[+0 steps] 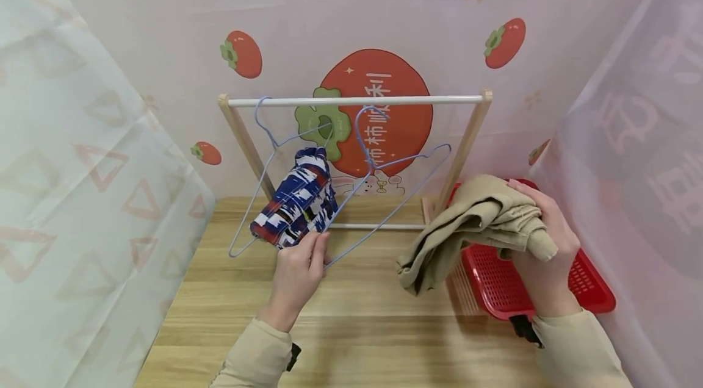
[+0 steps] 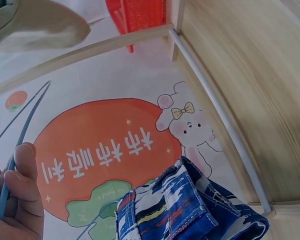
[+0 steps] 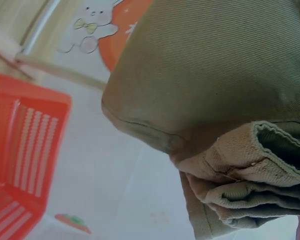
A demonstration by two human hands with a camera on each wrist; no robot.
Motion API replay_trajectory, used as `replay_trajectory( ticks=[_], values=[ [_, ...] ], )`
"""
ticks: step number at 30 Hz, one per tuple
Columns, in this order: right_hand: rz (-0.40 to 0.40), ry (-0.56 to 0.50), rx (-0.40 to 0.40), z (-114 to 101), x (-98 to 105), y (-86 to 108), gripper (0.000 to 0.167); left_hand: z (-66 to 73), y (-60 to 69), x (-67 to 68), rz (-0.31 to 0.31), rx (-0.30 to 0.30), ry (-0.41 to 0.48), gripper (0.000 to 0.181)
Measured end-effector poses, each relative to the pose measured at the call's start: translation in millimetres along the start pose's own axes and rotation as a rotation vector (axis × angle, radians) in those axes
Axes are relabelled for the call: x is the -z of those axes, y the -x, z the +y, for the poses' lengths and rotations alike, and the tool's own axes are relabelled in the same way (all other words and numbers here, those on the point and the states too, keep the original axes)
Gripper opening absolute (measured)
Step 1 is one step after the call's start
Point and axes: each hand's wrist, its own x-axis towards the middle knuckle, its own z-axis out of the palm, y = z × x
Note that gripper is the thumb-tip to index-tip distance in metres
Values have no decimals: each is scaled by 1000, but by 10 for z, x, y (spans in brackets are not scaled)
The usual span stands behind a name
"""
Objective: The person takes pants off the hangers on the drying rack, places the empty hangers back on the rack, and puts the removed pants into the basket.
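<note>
Your left hand [image 1: 299,266] grips a hanger [image 1: 371,165], your right hand [image 1: 555,241] a khaki garment [image 1: 483,211]. Lettering [image 1: 375,133] behind the rack [image 1: 439,99] reads "柿柿顺利".

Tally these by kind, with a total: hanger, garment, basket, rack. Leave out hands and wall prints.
Blue hangers: 2
Garments, one khaki, one patterned: 2
Red basket: 1
Rack: 1
Total: 6

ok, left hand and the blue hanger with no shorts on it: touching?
Touching. The left wrist view shows it: the left hand has its fingers curled round the wire of the bare hanger.
</note>
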Motion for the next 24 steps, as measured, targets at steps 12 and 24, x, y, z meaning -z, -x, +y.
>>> replay_trajectory(
  ticks=[12,24],
  values=[
    [-148,68,9,330,224,167,23,-23,-97,-7,55,-31,69,25],
    [-172,91,-14,588,344,250,32,-150,-218,58,134,70,95,28]
  ],
)
